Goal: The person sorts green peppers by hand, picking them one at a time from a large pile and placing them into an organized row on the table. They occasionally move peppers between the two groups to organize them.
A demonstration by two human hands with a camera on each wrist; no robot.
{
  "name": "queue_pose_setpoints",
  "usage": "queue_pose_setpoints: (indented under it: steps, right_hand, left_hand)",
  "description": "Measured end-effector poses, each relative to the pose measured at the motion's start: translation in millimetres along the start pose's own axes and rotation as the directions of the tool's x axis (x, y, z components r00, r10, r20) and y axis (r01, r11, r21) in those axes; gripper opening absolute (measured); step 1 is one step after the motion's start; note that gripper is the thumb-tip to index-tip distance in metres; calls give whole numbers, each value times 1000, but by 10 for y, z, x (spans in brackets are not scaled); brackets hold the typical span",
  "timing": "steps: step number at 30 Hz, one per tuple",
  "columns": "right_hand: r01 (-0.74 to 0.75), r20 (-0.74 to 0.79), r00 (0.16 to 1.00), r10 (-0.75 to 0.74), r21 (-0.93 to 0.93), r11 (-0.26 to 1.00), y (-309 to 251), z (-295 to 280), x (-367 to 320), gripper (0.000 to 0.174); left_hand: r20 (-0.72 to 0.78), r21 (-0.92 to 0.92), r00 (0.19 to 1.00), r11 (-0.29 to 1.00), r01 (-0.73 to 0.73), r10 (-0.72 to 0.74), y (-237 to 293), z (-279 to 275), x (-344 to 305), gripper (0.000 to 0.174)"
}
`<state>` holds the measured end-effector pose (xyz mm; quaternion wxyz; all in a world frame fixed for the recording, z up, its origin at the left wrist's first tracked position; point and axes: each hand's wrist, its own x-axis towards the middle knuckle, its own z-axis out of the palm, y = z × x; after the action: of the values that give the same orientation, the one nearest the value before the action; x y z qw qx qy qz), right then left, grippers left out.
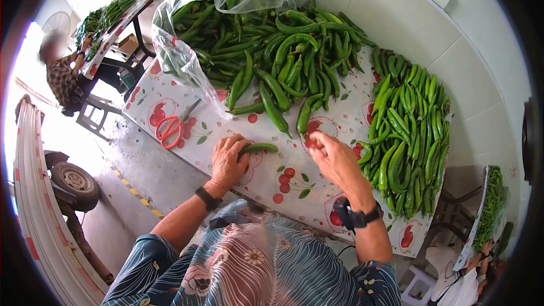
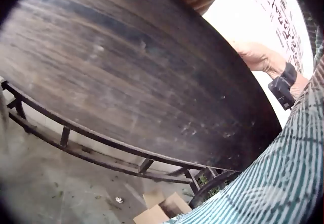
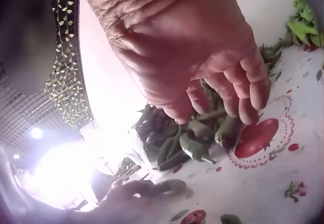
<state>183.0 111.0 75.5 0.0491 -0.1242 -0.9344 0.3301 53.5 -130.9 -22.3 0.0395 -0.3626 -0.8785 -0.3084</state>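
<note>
In the head view my left hand (image 1: 229,160) rests at the table's near side, holding a green chili pepper (image 1: 259,148) whose curved end sticks out to the right past the thumb. To the right, my right hand (image 1: 339,165) hovers with loosely bent fingers and nothing in them. Just beyond its fingertips lies a single pepper (image 1: 306,114) at the front of a large heap of green peppers (image 1: 243,39). The right wrist view shows the right hand (image 3: 197,47) from the palm side, its fingers hanging over the cloth and peppers (image 3: 195,145).
Peppers in neat rows (image 1: 405,136) cover the table's right side. A clear plastic bag (image 1: 190,73) surrounds the heap's left part. Red-handled scissors (image 1: 170,131) lie on the cherry-print cloth (image 1: 294,207). Another person (image 1: 62,76) sits at a farther table on the left.
</note>
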Motion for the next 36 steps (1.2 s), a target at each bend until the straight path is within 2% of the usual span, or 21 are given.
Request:
queue_pose_setpoints:
  steps: [3, 7, 10, 13, 16, 19, 23, 29, 32, 33, 36]
  right_hand:
    - [-16, -68, 998, 7, -138, 990, 65, 242, 267, 34]
    - [29, -80, 995, -60, -340, 940, 160, 544, 422, 37]
    - [45, -116, 990, -86, -313, 949, 220, 611, 453, 33]
    - [-21, -50, 999, 9, -234, 972, 225, 571, 436, 24]
    - [-17, -28, 1000, 12, -199, 980, 233, 513, 315, 18]
    - [-10, -71, 997, 6, -63, 998, 189, 388, 145, 19]
    - [34, -271, 962, 36, 248, 968, 191, 197, -141, 19]
    - [-157, -408, 875, 262, 271, 950, 450, -170, -643, 27]
    - [-244, -466, 834, 294, 167, 955, 645, -229, -816, 30]
    - [-270, -479, 808, 344, 219, 938, 674, -226, -852, 28]
    - [-333, -521, 772, 365, 157, 930, 686, -230, -919, 27]
  left_hand:
    - [-3, -5, 1000, 1000, 13, -13, 12, -7, 1, 33]
    - [-18, -13, 1000, 1000, -5, 5, 9, -9, 13, 32]
    - [-25, -19, 1000, 1000, -4, 4, 16, 0, 12, 32]
    - [-30, -21, 1000, 1000, -1, 0, 27, -14, 17, 32]
    - [-33, -16, 999, 1000, -1, 0, 40, -15, 18, 33]
    - [-28, -36, 999, 999, -18, 17, 3, 4, 30, 33]
    - [-30, -2, 1000, 1000, -1, 1, 54, -21, 39, 33]
    - [-16, -14, 1000, 1000, 20, -21, 43, -17, 24, 32]
    - [-25, -10, 1000, 1000, 14, -15, 43, -2, 19, 32]
    - [-20, -7, 1000, 1000, 22, -22, 43, -6, 22, 32]
    - [-9, -13, 999, 999, 31, -31, 54, -26, 27, 32]
